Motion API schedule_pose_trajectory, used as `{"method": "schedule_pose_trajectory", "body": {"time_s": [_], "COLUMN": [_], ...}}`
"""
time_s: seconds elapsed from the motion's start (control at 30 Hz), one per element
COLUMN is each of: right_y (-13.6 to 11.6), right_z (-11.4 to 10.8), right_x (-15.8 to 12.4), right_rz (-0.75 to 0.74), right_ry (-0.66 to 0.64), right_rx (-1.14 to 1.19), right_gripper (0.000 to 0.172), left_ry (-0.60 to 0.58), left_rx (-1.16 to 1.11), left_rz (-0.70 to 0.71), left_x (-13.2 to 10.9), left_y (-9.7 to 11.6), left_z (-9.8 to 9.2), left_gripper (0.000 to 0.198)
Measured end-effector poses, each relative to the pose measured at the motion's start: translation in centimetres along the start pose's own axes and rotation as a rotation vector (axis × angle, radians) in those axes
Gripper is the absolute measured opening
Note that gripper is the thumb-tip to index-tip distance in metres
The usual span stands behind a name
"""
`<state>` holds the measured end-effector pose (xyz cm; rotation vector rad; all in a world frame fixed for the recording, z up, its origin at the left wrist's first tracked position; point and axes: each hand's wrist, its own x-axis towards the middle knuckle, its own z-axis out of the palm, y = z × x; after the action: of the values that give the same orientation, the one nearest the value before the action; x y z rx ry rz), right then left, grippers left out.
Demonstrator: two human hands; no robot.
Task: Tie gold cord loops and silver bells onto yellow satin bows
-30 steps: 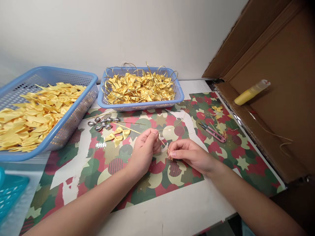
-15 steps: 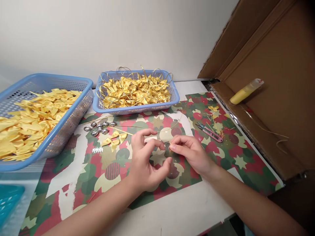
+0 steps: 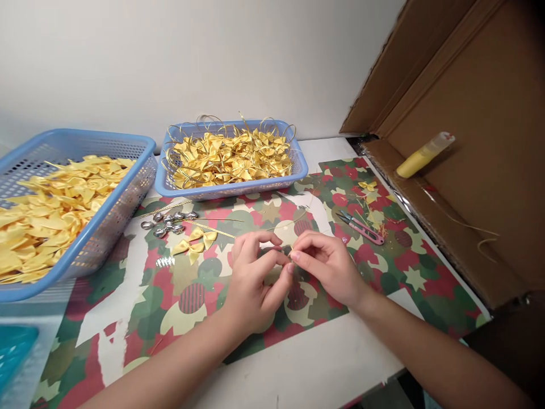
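My left hand (image 3: 259, 281) is closed, its thumb and index fingertip meeting right beside my right fingertips. My right hand (image 3: 327, 264) pinches a thin gold cord (image 3: 291, 254) between thumb and index finger; only a tiny bit of it shows, and the rest is hidden by the fingers. Left of my hands lie a few yellow satin bows (image 3: 195, 244) on the patterned sheet. Behind them sits a cluster of silver metal bells or beads (image 3: 169, 222), with straight gold cord pieces (image 3: 213, 229) alongside.
A blue basket (image 3: 232, 192) of bows with gold cord loops stands at the back; a larger blue basket (image 3: 85, 238) of bows is at left. Pink-handled thread snips (image 3: 361, 227) lie to the right near cord scraps. A yellow tube (image 3: 426, 155) leans by the cardboard wall (image 3: 481, 113).
My left thumb and index finger have come together from an open curl, meeting at my right fingertips. My right hand keeps its pinch. The view has shifted slightly.
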<state>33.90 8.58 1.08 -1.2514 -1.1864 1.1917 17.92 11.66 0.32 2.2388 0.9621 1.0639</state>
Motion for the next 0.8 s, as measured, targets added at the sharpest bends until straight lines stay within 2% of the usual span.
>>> {"method": "schedule_pose_trajectory", "body": {"time_s": [0.1,0.2,0.33,0.53,0.67,0.8], "right_y": [-0.1,-0.2,-0.4,-0.6,-0.7,-0.7], "right_z": [0.0,-0.1,-0.2,-0.3,-0.4,-0.4], "right_x": [0.1,0.2,0.3,0.1,0.1,0.2], "right_rz": [0.018,0.067,0.215,0.281,0.327,0.292], "right_ry": [-0.010,-0.052,-0.148,-0.237,-0.287,-0.297], "right_rx": [0.042,0.087,0.163,0.221,0.247,0.219], "right_gripper": [0.016,0.017,0.022,0.020,0.022,0.021], "left_ry": [-0.031,-0.027,-0.192,-0.196,-0.247,-0.289], "left_rx": [-0.085,-0.218,-0.343,-0.263,-0.301,-0.352], "left_rz": [-0.002,-0.064,-0.108,-0.182,-0.163,-0.130], "left_x": [-0.1,0.0,0.3,0.5,0.6,0.7], "left_y": [-0.3,-0.8,-1.1,-0.9,-0.9,-1.0], "left_z": [-0.2,-0.2,0.0,-0.1,-0.2,-0.3], "left_gripper": [0.014,0.015,0.024,0.017,0.021,0.024]}}
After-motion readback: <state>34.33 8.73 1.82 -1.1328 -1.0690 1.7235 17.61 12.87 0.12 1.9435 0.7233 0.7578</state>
